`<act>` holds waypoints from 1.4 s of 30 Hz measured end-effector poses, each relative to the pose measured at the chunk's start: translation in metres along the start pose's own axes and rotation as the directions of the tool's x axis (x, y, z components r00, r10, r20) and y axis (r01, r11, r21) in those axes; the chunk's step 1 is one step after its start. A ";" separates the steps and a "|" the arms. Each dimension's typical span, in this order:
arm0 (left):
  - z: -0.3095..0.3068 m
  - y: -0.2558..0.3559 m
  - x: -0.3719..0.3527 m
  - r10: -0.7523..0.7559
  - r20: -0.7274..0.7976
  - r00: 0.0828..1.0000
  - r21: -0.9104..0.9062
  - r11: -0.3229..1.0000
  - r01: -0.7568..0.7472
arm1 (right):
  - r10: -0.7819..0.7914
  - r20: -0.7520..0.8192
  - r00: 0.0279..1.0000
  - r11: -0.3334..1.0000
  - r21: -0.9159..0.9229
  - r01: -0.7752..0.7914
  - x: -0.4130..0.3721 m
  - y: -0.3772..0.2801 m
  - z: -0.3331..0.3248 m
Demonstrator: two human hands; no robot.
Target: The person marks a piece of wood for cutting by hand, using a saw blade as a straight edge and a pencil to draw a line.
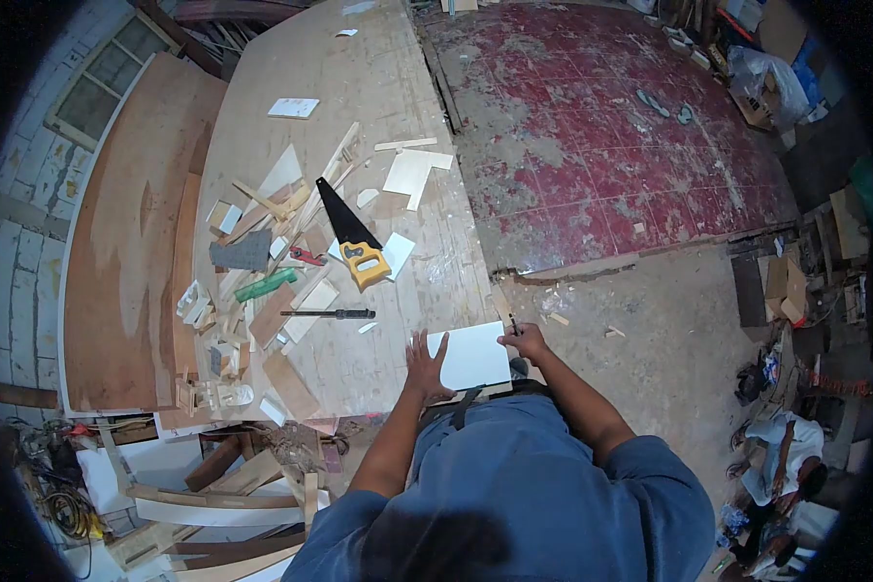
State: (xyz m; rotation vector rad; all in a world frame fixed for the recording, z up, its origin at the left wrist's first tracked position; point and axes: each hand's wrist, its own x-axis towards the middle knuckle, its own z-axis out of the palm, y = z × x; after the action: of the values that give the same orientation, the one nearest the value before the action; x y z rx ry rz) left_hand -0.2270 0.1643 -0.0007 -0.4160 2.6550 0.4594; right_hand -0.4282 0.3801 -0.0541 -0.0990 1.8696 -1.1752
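Observation:
A white rectangular board lies at the near right corner of the wooden worktable. My left hand rests on its left edge, fingers spread. At its right edge is my right hand, its fingers closed round a small dark pen-like tool. A handsaw with a yellow handle lies farther up the table, blade pointing away. Left of the board lies a dark rod-like tool.
Wood offcuts, a green object and a grey cloth-like piece litter the table. A large brown panel leans at the left. Another person is at the lower right. Slippers lie on the red floor.

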 end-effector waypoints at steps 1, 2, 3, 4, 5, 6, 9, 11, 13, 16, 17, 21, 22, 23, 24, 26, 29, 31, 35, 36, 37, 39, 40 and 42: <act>0.000 0.000 -0.001 -0.003 -0.002 1.000 0.011 1.000 0.003 | -0.091 -0.035 0.995 0.995 -0.035 0.090 0.009 0.011 0.005; 0.000 0.000 0.000 -0.004 0.000 1.000 0.013 1.000 0.004 | -0.182 -0.065 0.981 0.981 -0.073 0.177 0.018 0.022 0.007; -0.001 0.000 -0.001 -0.009 0.000 1.000 0.020 1.000 0.009 | -0.181 -0.064 0.981 0.982 -0.071 0.176 0.016 0.020 0.007; -0.001 0.000 -0.001 -0.015 0.001 1.000 0.027 1.000 0.015 | -0.164 -0.085 0.983 0.982 -0.106 0.155 0.011 0.013 0.007; -0.001 0.001 -0.001 -0.016 0.004 1.000 0.029 0.999 0.016 | -0.147 -0.107 0.983 0.981 -0.141 0.132 0.006 0.007 0.008; 0.000 0.001 -0.001 -0.024 0.013 1.000 0.041 0.999 0.023 | -0.146 -0.107 0.984 0.982 -0.138 0.131 0.003 0.004 0.010; 0.001 0.002 0.001 -0.032 0.029 0.999 0.059 0.998 0.031 | -0.193 -0.166 0.967 0.967 -0.197 0.159 -0.007 -0.006 0.012; 0.002 0.001 0.002 -0.037 0.034 0.999 0.068 0.997 0.034 | -0.209 -0.173 0.962 0.958 -0.232 0.166 -0.013 -0.014 0.012; 0.001 0.001 0.002 -0.040 0.067 0.997 0.057 0.998 0.037 | -0.215 -0.169 0.962 0.961 -0.214 0.177 -0.010 -0.010 0.012; -0.001 0.003 0.004 -0.060 0.111 0.992 0.071 0.996 0.052 | -0.212 -0.160 0.964 0.964 -0.198 0.179 -0.006 -0.004 0.012; -0.002 0.004 0.005 -0.060 0.111 0.992 0.069 0.996 0.052 | -0.207 -0.154 0.966 0.964 -0.198 0.175 -0.004 -0.003 0.012; -0.010 0.004 0.008 -0.092 0.195 0.976 0.094 0.993 0.075 | -0.171 -0.103 0.980 0.949 -0.286 0.136 0.001 -0.012 0.005; -0.013 0.005 0.008 -0.095 0.236 0.967 0.109 0.992 0.070 | -0.153 -0.095 0.984 0.933 -0.341 0.113 0.002 -0.016 0.004; -0.015 0.006 0.008 -0.099 0.234 0.967 0.105 0.992 0.076 | -0.135 -0.087 0.987 0.914 -0.395 0.091 0.002 -0.019 0.003; -0.014 0.006 0.008 -0.103 0.223 0.970 0.070 0.994 0.089 | -0.138 -0.082 0.987 0.912 -0.400 0.094 0.003 -0.019 0.004; -0.013 0.009 0.009 -0.110 0.207 0.972 0.027 0.994 0.106 | -0.116 -0.088 0.989 0.913 -0.402 0.072 0.005 -0.020 0.003; 0.003 0.014 0.013 -0.178 -0.017 0.984 -0.034 0.984 0.177 | -0.158 -0.072 0.985 0.910 -0.398 0.116 0.003 -0.023 0.003; -0.004 0.028 0.008 -0.213 -0.122 0.969 0.076 0.972 0.223 | -0.166 -0.080 0.983 0.906 -0.406 0.120 0.002 -0.025 0.003; 0.000 0.023 0.016 -0.154 -0.207 0.966 0.151 0.971 0.187 | -0.111 -0.015 0.994 0.833 -0.546 0.085 -0.010 -0.055 0.002; -0.002 0.017 0.016 -0.076 -0.209 0.975 0.125 0.987 0.104 | -0.089 -0.019 0.996 0.784 -0.618 0.058 -0.006 -0.060 0.004; -0.004 0.014 0.015 0.002 -0.215 0.977 0.100 0.995 0.020 | -0.067 -0.026 0.997 0.728 -0.685 0.031 -0.006 -0.065 0.005; -0.007 0.013 0.016 -0.044 -0.232 0.972 0.093 0.993 0.067 | -0.109 -0.051 0.993 0.544 -0.839 0.017 -0.004 -0.076 0.010; -0.006 0.012 0.017 -0.046 -0.210 0.977 0.073 0.995 0.063 | -0.149 -0.065 0.987 0.475 -0.880 0.014 -0.001 -0.082 0.014; -0.004 0.008 0.018 -0.057 -0.154 0.986 0.049 0.997 0.066 | -0.193 -0.049 0.980 0.387 -0.922 0.030 0.004 -0.104 0.029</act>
State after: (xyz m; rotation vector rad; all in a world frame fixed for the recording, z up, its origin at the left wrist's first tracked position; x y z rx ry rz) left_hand -0.2471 0.1658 -0.0033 -0.5347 2.7853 0.3480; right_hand -0.4474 0.3017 0.0178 -0.7990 2.4852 -0.0316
